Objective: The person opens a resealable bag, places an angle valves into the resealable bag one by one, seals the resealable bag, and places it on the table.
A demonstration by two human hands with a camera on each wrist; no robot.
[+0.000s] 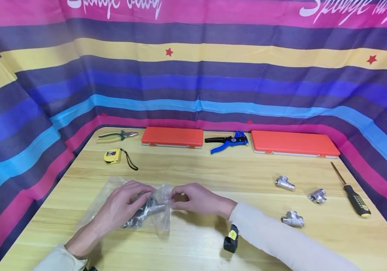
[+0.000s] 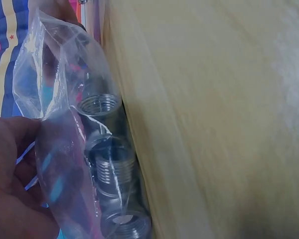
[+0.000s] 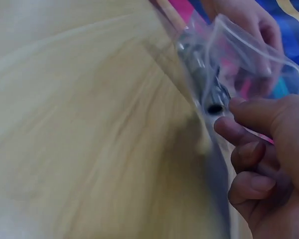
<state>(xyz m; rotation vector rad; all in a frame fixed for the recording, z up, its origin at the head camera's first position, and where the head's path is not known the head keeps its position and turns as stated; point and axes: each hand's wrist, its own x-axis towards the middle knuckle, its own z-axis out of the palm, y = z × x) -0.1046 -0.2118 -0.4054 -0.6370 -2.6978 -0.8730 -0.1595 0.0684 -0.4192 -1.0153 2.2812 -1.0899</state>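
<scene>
A clear, crinkled plastic bag (image 1: 136, 205) holding several silver threaded metal pipe fittings (image 1: 144, 214) lies on the pale wooden tabletop (image 1: 193, 169), near the front edge and left of centre, and is held between both hands. The left hand (image 1: 122, 207) lies over the bag from the left, its fingers curled down onto the film and the fittings beneath. The right hand (image 1: 197, 199) meets the bag at its right edge, where the fingers (image 3: 239, 132) are bent and pinch the film near what appears to be the bag's open end (the mouth itself is not plainly shown).

The fittings form a cluster whose long axis runs slantwise, from the near left under the left palm up toward the right hand. In the left wrist view the threaded ends (image 2: 109, 167) are seen stacked one behind another inside the film, just beside the tabletop. In the right wrist view the nearest fitting (image 3: 209, 94) lies directly ahead of the right fingertips, just beyond them and separated only by plastic. Both hands touch the bag, but only the left is laid over the metal; the right grips film alone.

Three loose silver fittings (image 1: 293, 218) lie well apart, to the right.
</scene>
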